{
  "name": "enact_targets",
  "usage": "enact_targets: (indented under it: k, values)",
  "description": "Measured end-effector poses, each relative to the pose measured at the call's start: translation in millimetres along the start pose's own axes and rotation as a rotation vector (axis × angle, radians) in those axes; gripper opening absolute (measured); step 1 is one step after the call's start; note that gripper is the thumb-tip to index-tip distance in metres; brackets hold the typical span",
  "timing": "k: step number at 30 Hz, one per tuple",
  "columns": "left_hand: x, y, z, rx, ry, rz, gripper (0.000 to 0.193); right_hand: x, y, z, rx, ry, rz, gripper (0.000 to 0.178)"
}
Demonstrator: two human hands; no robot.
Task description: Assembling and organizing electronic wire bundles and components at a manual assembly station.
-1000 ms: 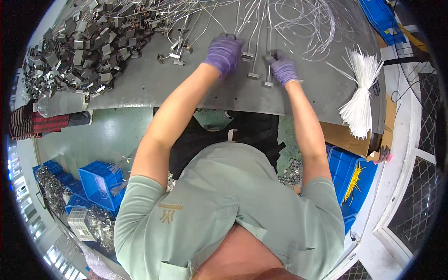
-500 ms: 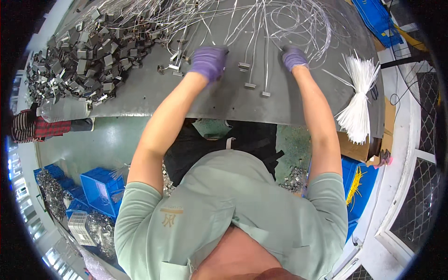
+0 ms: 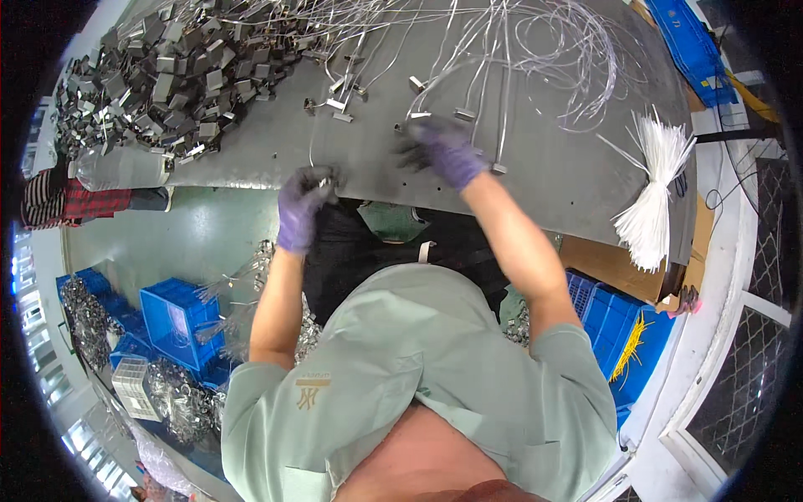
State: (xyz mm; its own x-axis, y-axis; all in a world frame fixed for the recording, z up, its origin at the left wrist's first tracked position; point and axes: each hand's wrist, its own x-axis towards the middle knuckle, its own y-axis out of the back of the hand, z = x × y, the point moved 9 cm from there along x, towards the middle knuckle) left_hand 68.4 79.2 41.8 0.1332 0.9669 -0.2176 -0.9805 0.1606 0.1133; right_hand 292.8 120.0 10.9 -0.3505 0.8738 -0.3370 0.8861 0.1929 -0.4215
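Observation:
My left hand (image 3: 306,201), in a purple glove with dark fingers, is at the near edge of the table. Its fingers are closed on the end of a thin clear cable (image 3: 312,151), where a small metal glint shows. Farther right, my right hand (image 3: 445,151), gloved alike, hovers blurred over the table with its fingers stretched toward the left. Beside and partly under it lie clear cables ending in flat metal connectors, one connector (image 3: 464,114) just beyond the hand. Several loose connectors (image 3: 337,104) rest between the hands and the pile at the left.
A large heap of dark and silver connectors (image 3: 180,88) covers the table's left. Coiled clear cables (image 3: 577,63) spread across the far side. A bundle of white ties (image 3: 655,184) lies at the right. Blue crates (image 3: 180,322) stand on the floor; another person's plaid sleeve (image 3: 92,201) shows far left.
My left hand has drawn back toward me to the table edge, with a cable end in it. My right hand has swung left and nearer, over the connectors.

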Motion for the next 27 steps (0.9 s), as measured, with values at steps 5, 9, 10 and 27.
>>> enact_targets:
  k: [5, 9, 10, 27]
  values:
    - [-67, 18, -22, -0.395, -0.023, 0.071, 0.076, 70, -49, 72, 0.215, -0.121, 0.034, 0.037]
    - [-118, 52, -73, -0.518, 0.123, 0.017, 0.079, 106, -54, 65, 0.133, -0.043, 0.123, 0.035]
    - [-128, 59, -85, -0.522, 0.123, 0.020, 0.079, 122, -43, 67, 0.054, 0.015, 0.146, 0.035]
    - [-184, 143, -194, -0.386, 0.247, 0.420, 0.035, 93, 13, -48, 0.179, 0.472, 0.444, 0.034]
